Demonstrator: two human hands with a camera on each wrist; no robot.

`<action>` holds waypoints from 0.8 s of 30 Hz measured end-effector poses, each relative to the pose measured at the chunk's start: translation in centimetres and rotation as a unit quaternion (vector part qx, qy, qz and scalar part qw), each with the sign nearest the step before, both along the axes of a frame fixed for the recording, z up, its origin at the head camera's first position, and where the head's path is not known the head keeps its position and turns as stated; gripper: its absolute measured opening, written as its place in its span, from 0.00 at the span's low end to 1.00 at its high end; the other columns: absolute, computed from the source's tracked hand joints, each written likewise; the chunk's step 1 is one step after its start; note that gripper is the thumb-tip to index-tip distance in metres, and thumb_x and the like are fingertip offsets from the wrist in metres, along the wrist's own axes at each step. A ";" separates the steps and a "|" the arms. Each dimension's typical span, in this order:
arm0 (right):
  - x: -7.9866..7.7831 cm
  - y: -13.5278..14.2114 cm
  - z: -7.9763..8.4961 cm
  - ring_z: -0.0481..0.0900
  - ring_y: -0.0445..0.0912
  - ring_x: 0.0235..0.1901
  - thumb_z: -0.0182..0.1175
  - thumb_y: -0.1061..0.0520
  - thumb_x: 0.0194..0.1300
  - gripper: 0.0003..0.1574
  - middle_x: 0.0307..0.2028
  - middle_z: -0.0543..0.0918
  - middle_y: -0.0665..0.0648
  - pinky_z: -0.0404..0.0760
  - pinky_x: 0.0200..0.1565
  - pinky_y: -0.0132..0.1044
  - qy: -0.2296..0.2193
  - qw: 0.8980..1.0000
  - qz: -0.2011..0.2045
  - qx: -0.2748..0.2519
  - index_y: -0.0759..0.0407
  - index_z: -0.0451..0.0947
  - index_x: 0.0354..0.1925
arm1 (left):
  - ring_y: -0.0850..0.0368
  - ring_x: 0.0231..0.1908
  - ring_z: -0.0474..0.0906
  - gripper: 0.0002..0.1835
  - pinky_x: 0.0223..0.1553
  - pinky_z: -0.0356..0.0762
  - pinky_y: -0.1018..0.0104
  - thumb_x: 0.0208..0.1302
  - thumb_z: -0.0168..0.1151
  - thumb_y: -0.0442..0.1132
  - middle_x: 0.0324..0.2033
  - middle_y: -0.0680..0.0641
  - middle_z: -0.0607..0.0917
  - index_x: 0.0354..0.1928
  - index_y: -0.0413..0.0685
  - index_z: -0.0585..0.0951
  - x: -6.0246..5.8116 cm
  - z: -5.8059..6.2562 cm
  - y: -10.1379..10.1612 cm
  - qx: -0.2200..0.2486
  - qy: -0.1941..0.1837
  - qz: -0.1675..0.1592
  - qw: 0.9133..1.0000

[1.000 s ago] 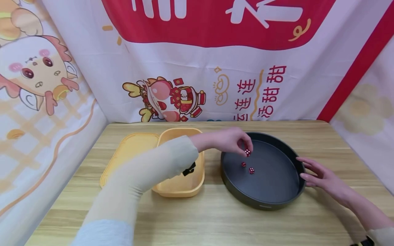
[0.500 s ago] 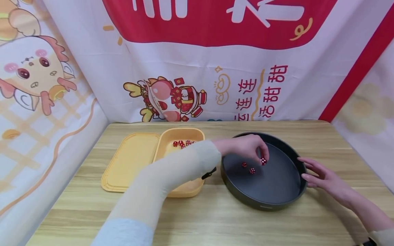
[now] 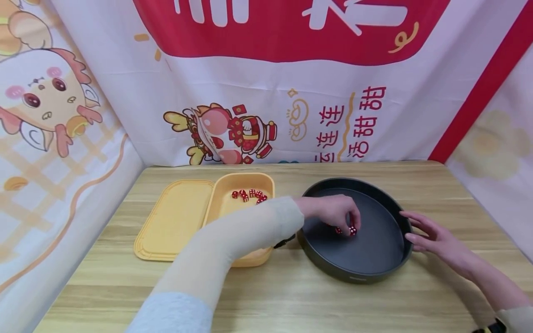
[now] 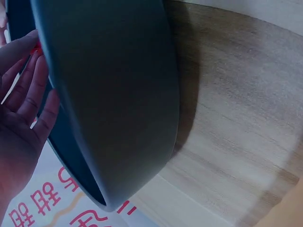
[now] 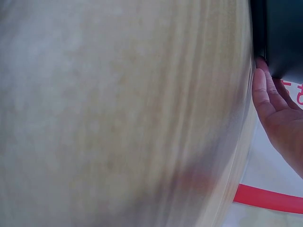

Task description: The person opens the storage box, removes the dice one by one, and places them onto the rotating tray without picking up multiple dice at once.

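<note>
My left hand (image 3: 339, 212) reaches over the round dark pan (image 3: 370, 259) and pinches a red die with white dots (image 3: 353, 230) between thumb and fingertips, low over the pan's floor. Another red die (image 3: 338, 230) shows just left of the pinched one, partly covered by the fingers. In the left wrist view a bit of red die (image 4: 37, 47) peeks out at the fingertips, behind the pan's wall. My right hand (image 3: 433, 238) touches the pan's right side with extended fingers; the right wrist view shows those fingers (image 5: 265, 90) against the dark wall.
Left of the pan stands a yellow-orange box (image 3: 222, 199) with several red dice (image 3: 252, 193) inside, partly hidden by the left sleeve (image 3: 233, 236). Its yellow lid (image 3: 176, 217) lies beside it on the wooden table (image 3: 291, 296). A printed cloth (image 3: 145, 92) hangs behind.
My left hand, pinching the die, has moved right over the pan and then down to its floor. The dice in the box have come into sight. My right hand stays at the rim.
</note>
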State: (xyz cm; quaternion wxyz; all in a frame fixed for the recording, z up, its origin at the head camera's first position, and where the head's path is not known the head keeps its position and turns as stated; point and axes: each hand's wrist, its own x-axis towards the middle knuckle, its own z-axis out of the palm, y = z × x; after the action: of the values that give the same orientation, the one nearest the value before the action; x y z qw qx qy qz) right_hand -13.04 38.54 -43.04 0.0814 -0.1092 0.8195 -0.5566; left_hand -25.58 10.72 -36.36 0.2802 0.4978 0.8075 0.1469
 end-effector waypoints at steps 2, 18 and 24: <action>0.0 0.0 0.0 0.62 0.21 0.54 0.50 0.63 0.74 0.34 0.63 0.59 0.43 0.81 0.43 0.34 -0.001 1.000 -0.001 -0.001 0.53 0.54 0.74 | 0.68 0.38 0.74 0.09 0.41 0.70 0.79 0.58 0.71 0.36 0.35 0.59 0.81 0.40 0.55 0.86 0.0 -0.1 0.0 0.001 0.006 -0.006 1.000; 0.1 0.0 -0.3 0.62 0.21 0.54 0.50 0.64 0.74 0.35 0.61 0.60 0.37 0.81 0.43 0.34 0.005 1.000 0.005 -0.006 0.53 0.54 0.74 | 0.65 0.40 0.76 0.11 0.41 0.72 0.78 0.60 0.69 0.38 0.40 0.57 0.83 0.46 0.51 0.86 0.0 3.4 -2.3 0.040 0.006 -0.023 0.999; 0.0 0.0 -0.3 0.62 0.21 0.54 0.49 0.65 0.74 0.35 0.60 0.61 0.35 0.81 0.42 0.34 0.007 1.000 0.006 -0.007 0.53 0.54 0.74 | 0.61 0.36 0.77 0.10 0.39 0.74 0.76 0.60 0.69 0.36 0.38 0.54 0.84 0.45 0.49 0.85 0.5 4.8 -5.1 0.069 -0.007 -0.026 0.997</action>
State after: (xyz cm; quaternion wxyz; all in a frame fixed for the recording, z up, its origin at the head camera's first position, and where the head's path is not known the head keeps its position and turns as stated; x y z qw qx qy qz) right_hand -13.00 38.50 -43.33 0.0779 -0.1189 0.8154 -0.5611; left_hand -25.09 5.57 -31.54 0.2544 0.5353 0.7807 0.1979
